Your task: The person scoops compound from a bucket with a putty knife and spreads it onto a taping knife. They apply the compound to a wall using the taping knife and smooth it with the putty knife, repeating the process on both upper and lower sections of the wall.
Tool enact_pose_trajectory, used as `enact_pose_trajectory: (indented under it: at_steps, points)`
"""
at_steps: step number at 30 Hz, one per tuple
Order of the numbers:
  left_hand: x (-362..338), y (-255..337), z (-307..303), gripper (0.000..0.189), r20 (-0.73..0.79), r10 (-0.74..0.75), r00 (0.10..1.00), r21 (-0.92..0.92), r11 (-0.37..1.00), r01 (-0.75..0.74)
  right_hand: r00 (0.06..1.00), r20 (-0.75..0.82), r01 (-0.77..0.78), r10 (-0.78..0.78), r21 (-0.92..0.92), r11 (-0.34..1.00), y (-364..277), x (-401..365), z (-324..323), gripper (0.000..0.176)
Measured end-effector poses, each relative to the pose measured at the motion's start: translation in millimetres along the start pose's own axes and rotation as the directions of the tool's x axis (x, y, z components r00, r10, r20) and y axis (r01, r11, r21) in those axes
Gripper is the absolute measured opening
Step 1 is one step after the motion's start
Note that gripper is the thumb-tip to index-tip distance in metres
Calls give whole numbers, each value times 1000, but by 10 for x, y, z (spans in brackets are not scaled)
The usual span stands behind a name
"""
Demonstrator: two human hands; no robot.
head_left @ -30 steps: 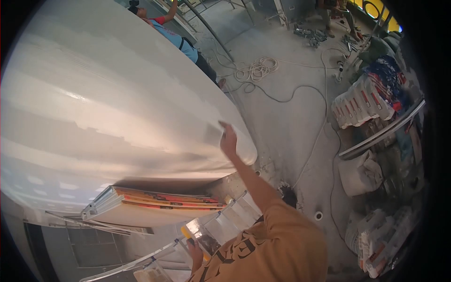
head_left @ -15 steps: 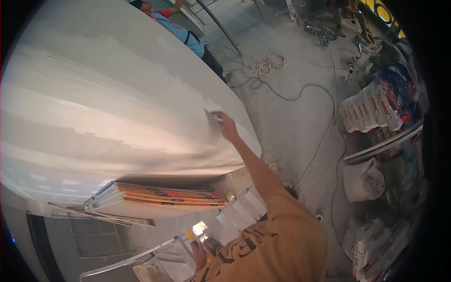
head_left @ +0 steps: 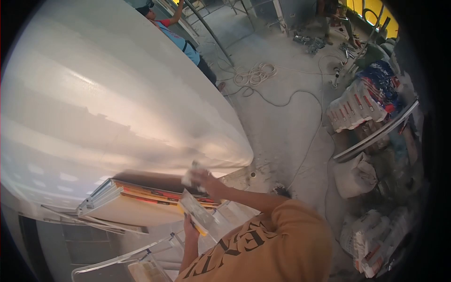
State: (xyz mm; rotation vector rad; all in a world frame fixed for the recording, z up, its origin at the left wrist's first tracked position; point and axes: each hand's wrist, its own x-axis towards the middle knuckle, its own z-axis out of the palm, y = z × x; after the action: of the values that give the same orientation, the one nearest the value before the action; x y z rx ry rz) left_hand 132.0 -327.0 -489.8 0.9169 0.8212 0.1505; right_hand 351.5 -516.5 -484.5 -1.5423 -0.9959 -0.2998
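Observation:
My right hand [head_left: 207, 182], smeared by motion, is closed around a putty knife [head_left: 191, 175] in front of the lower edge of the white wall [head_left: 141, 108]. Below it, my left hand [head_left: 190, 229] grips a wide filling knife with a yellow edge [head_left: 197, 212], its pale broad blade tilted up towards the right hand. The two tools are close together; whether they touch cannot be made out. Patches of smooth grey-white filler show on the wall.
Stacked boards with orange edges [head_left: 159, 195] lean beneath the wall, beside an aluminium ladder [head_left: 117, 259]. Coiled cable [head_left: 256, 74] crosses the concrete floor. Bags [head_left: 357, 107] and a white sack [head_left: 355, 177] line the right. A person in a blue vest [head_left: 181, 40] stands beyond the wall.
My right hand has come down and left from the wall with the putty knife. My left hand has raised the wide filling knife towards it. The view has shifted slightly.

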Motion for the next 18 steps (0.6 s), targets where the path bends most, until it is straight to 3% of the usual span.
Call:
enact_pose_trajectory:
  at_steps: [2,3,5,6,8,13,15,17,18]
  points:
    - [306,47,-5,46,239,-82,967,-42,995,94,892,270,346,-362,106,932,-164,-324,-157,60]
    - [348,43,110,46,245,-91,965,-41,994,104,895,273,340,-353,97,935,-188,-462,-233,60]
    - [354,38,438,45,318,-108,942,6,994,111,784,463,365,-413,195,910,-249,-717,-387,59]
    - [281,60,598,45,316,-119,941,10,993,122,772,540,336,-334,99,937,-313,-796,-549,57]
    - [126,105,930,45,366,-95,926,169,985,34,825,445,341,-347,97,935,-255,-890,-687,61]
    - [124,205,1237,45,374,-93,923,246,969,-2,905,325,334,-275,-139,932,-207,-1087,-822,55]
    - [146,281,1259,44,362,-102,927,280,960,-4,980,188,92,-63,-149,985,-138,-1153,-917,52]
    - [169,393,1247,42,465,-89,881,157,987,17,975,32,-199,219,-301,933,-217,-1145,-1163,54]
    - [170,426,1295,42,458,-82,885,148,989,15,976,44,-194,216,-295,936,-305,-1153,-1240,54]
